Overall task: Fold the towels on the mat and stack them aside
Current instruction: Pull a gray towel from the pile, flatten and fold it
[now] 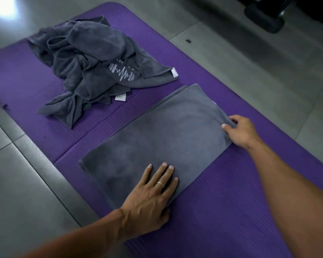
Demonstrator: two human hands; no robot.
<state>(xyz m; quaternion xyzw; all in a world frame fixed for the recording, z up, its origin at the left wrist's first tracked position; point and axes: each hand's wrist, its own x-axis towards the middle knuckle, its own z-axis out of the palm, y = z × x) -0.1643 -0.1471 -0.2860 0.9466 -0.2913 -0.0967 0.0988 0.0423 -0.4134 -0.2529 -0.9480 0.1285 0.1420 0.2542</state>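
Left hand flat, fingers straight, pressing folded grey towel on purple mat; right hand pinching its 3 o'clock edge; crumpled towels at 11 o'clock.

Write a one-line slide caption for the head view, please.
Left hand presses flat on a half-folded grey towel while right hand pinches its edge, beside crumpled grey towels on a purple mat.

Purple ribbed foam mat: near-right stretch bare, open to a hand. Flat folded grey towel fills the middle. Crumpled heap of grey towels blocks the far-left part. Bare purple strip between them. Grey tiled floor open along the left edge.
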